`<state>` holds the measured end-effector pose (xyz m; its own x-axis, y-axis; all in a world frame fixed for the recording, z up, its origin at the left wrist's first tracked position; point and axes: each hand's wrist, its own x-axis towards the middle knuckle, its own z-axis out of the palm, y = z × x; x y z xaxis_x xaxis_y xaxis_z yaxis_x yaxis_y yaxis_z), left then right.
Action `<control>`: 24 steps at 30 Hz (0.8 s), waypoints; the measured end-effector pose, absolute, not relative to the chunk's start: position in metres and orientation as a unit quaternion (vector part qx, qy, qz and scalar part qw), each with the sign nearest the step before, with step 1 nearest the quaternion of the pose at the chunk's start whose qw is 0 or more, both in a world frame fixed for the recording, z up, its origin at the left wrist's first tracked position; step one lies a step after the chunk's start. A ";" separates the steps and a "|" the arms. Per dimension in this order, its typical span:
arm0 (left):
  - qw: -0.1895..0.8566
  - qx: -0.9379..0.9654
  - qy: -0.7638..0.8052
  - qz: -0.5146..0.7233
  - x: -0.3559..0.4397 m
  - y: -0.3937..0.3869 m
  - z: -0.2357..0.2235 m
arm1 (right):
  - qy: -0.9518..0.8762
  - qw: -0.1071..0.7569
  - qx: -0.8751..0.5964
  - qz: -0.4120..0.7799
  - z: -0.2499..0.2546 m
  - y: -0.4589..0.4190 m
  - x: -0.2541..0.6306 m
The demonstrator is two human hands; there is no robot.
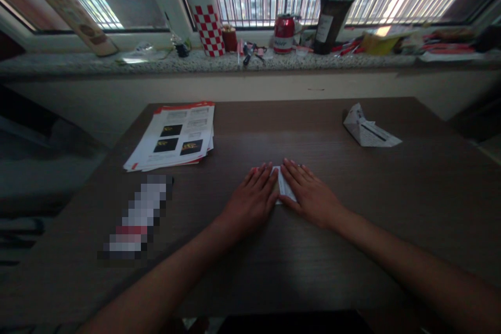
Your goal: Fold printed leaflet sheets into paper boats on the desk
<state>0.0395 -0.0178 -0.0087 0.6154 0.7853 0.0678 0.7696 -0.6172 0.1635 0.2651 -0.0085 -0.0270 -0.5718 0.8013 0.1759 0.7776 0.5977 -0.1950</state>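
Both hands lie flat on a small piece of folded paper (287, 190), white with print and a bit of red at its far left edge. My left hand (256, 193) covers the paper's left part, palm down with fingers stretched out. My right hand (311, 192) presses on the right part, fingers extended and the thumb pointing toward the left hand. Between the hands a white strip of the paper shows; the rest is hidden under them. At the back right of the table stands a folded paper figure (370, 131), printed in the same way.
A stack of printed sheets (172, 138) lies at the back left of the brown table (250, 266). A blurred-out flat object (136, 216) is in front of it. Along the stone windowsill (156, 65) stand a checkered bottle (210, 28), a red can (283, 34) and a dark bag (331, 23).
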 end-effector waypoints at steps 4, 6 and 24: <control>0.061 0.893 0.440 0.070 0.028 -0.020 -0.009 | -0.886 0.116 -0.446 0.042 -0.026 -0.009 0.265; 0.058 0.890 0.448 0.063 0.020 -0.022 -0.009 | -0.888 0.111 -0.445 0.040 -0.025 -0.009 0.265; 0.061 0.885 0.453 0.084 0.010 -0.024 -0.009 | -0.892 0.107 -0.436 0.057 -0.018 -0.013 0.310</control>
<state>0.0099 -0.0244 -0.0086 0.5751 0.8129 0.0924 0.7923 -0.5815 0.1847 0.3099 -0.0133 -0.0178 -0.5976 0.7893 0.1408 0.7650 0.6139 -0.1948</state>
